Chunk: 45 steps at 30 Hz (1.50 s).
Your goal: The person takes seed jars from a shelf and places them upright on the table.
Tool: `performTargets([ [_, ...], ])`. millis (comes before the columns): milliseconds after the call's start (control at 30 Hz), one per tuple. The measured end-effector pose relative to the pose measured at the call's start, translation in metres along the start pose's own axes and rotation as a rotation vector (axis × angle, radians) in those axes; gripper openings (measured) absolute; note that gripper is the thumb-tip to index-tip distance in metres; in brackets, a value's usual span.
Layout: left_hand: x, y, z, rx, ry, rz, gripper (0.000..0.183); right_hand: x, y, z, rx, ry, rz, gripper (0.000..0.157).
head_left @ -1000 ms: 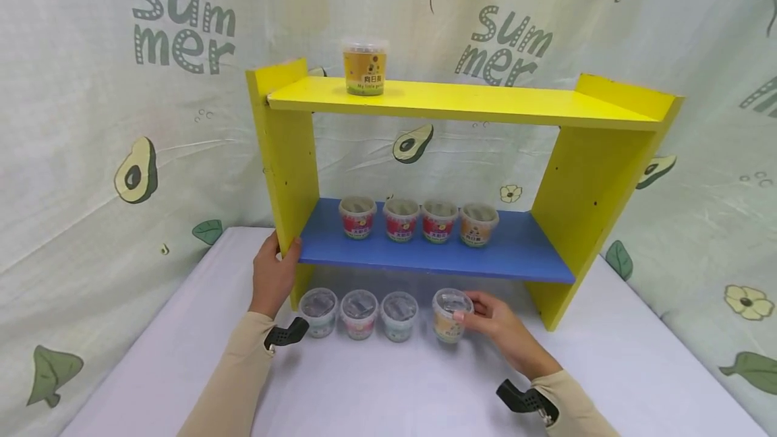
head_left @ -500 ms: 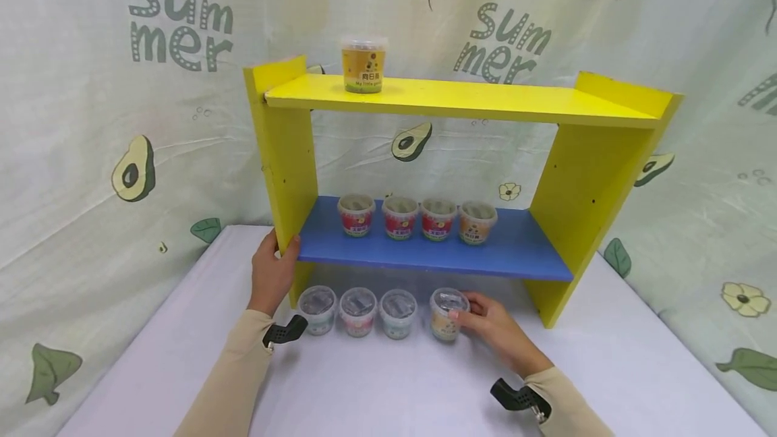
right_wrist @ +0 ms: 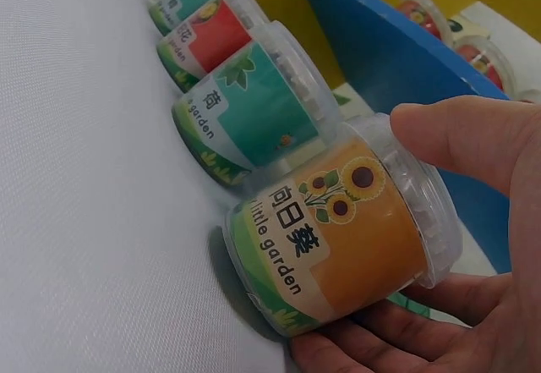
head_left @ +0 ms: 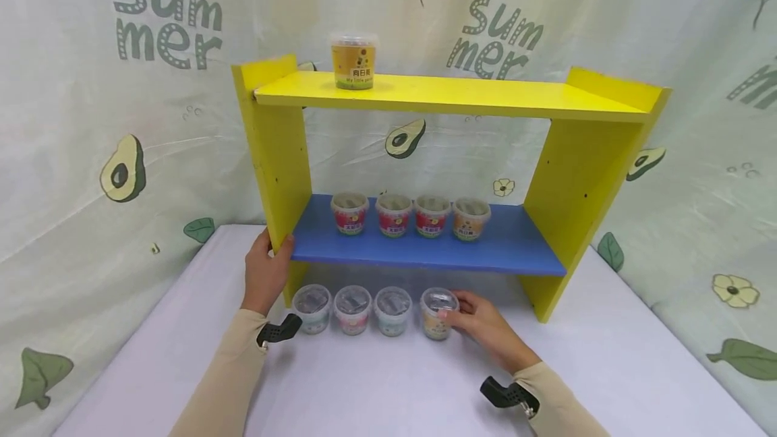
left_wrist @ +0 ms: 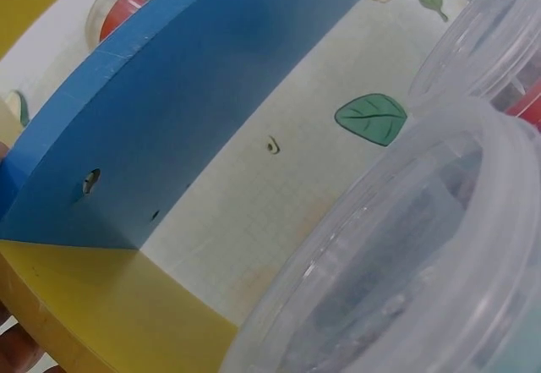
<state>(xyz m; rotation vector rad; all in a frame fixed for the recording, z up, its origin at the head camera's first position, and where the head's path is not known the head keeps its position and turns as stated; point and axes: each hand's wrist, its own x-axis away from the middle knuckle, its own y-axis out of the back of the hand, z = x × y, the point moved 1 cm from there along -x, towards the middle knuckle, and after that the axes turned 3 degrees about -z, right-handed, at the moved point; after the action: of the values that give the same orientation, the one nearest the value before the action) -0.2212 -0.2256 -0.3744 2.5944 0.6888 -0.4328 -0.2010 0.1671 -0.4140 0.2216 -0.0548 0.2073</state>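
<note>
My left hand (head_left: pixel 266 275) grips the front edge of the yellow left panel (head_left: pixel 276 174), by the end of the blue shelf board (head_left: pixel 419 253). With my right hand (head_left: pixel 485 329) I hold a clear-lidded plastic tub with an orange sunflower label (right_wrist: pixel 347 229), thumb at its lid and fingers around its far side. It stands upright on the white tabletop, at the right end of a row. Close to its left is a teal-labelled tub (right_wrist: pixel 262 111), then a red-labelled tub (right_wrist: pixel 207 43) and another teal tub (head_left: pixel 312 315).
On the blue board stand three red-labelled tubs (head_left: pixel 394 218) and an orange one (head_left: pixel 470 221). A yellow-labelled tub (head_left: pixel 353 63) sits on the yellow top board (head_left: pixel 461 93), left of its middle. The yellow right panel (head_left: pixel 564 208) rises beyond my right hand. Printed cloth (head_left: pixel 176 100) hangs behind.
My right hand has brought the orange tub a little to the left, narrowing the gap to the teal tub. My left hand keeps its grip on the panel. The head view has shifted slightly.
</note>
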Motion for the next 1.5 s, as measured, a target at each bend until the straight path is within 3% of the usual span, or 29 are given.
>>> performTargets([
  [267,-0.003,0.003,-0.002,-0.004,-0.003,0.003,0.058,-0.006,-0.010,-0.002,0.071,0.071,-0.002,0.068],
  [500,0.000,0.000,0.000,0.001,0.010,0.001,0.058,-0.005,-0.007,-0.008,0.177,0.155,0.030,0.070],
  [867,-0.004,0.002,0.006,0.021,-0.002,-0.014,0.057,-0.010,-0.005,-0.011,0.138,0.144,0.092,0.070],
  [1267,-0.002,0.011,0.007,0.005,-0.010,-0.018,0.056,-0.007,-0.013,-0.007,0.082,0.153,0.022,0.055],
  [1500,-0.007,0.005,0.004,0.022,-0.029,0.020,0.055,-0.005,0.007,-0.002,0.098,0.153,-0.075,0.042],
])
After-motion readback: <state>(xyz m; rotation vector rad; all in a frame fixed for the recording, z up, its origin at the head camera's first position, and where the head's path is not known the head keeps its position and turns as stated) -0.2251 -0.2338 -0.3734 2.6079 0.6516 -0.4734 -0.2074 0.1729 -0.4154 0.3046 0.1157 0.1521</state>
